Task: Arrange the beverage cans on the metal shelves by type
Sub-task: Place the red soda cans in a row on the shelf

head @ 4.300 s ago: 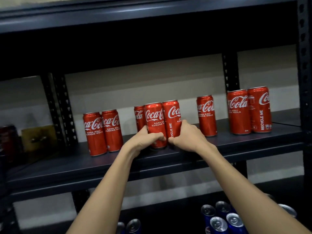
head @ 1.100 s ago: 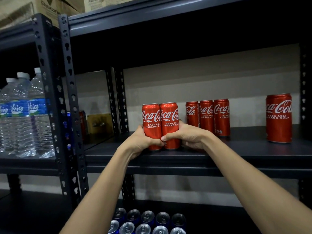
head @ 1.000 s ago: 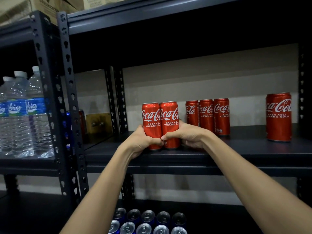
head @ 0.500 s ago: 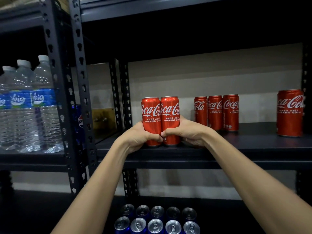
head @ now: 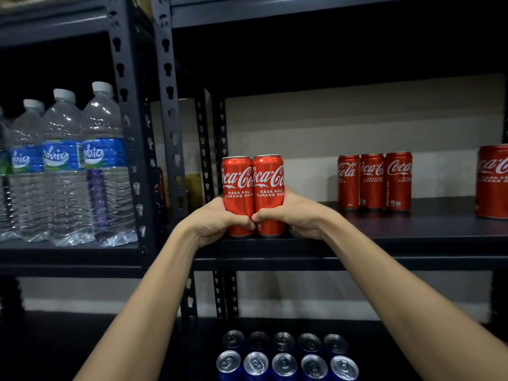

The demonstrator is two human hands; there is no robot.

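I have my left hand (head: 213, 220) curled round one red Coca-Cola can (head: 237, 188) and my right hand (head: 292, 215) curled round its twin (head: 268, 188), the pair pressed side by side and upright at the front left corner of the dark metal shelf (head: 384, 237), thumbs meeting low in front. Beyond my right hand three more red cans (head: 374, 181) stand in a row toward the pale back wall (head: 357, 125), and another red can (head: 493, 181) is cut off by the frame edge; left of my grip, past the perforated uprights (head: 167, 111), water bottles (head: 66, 166) fill the neighbouring bay. Below my wrists blue cans (head: 284, 364) show only silver tops, my fingers behind the held pair are hidden, and something dim behind the uprights I cannot make out.
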